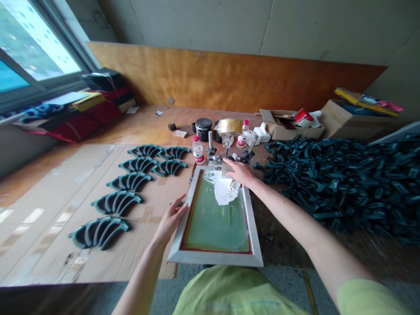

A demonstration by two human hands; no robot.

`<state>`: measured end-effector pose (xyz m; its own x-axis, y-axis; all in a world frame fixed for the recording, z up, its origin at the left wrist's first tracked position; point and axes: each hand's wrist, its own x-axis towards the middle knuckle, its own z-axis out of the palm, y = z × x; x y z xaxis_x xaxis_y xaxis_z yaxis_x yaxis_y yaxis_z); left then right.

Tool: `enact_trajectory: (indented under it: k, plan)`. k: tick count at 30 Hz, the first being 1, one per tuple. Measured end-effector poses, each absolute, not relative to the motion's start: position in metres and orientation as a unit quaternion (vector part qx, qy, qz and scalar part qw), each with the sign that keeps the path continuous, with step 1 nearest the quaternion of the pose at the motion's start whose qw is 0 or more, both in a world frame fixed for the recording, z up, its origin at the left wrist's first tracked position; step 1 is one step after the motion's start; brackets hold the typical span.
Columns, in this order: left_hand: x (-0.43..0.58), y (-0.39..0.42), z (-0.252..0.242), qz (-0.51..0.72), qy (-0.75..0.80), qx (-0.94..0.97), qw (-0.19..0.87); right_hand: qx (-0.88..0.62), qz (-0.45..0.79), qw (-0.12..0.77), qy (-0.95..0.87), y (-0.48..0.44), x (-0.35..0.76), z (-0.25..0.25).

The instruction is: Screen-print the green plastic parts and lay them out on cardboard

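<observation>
A screen-printing frame (257,227) with a pale metal border and green mesh lies in front of me. White ink (226,192) is spread over the mesh's far end. There my right hand (241,173) is closed on a pale squeegee (226,171), partly covered by the fingers. My left hand (172,214) is at the frame's left edge, fingers curled about the end of a dark green plastic part (175,203); most of this part is hidden. Hinge clamps (215,158) with upright posts stand at the frame's far end.
Curved, ribbed dark green parts (100,232) lie in rows on cardboard (42,210) at left. A big heap of similar parts (344,188) fills the right. Bottles (198,151), a black tub (204,129), a tape roll (229,127) and cardboard boxes (354,119) stand behind.
</observation>
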<state>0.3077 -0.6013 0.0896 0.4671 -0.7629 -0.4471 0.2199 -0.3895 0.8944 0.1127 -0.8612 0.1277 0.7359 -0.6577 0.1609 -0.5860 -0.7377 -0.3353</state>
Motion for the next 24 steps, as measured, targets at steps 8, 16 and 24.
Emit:
enact_trajectory:
  k: [8,16,24]
  plan:
    - [0.324,-0.657,0.164,-0.364,-0.275,0.609,0.649,-0.808,-0.215,0.177,0.519,-0.887,0.041,0.094]
    - [0.317,-0.691,0.169,-0.316,-0.248,0.582,0.707,-0.914,-0.109,0.195,0.338,-0.813,0.045,0.043]
    - [0.215,-0.625,0.059,-0.626,-0.107,0.594,0.495,-0.950,-0.158,0.154,0.219,-0.736,0.064,0.063]
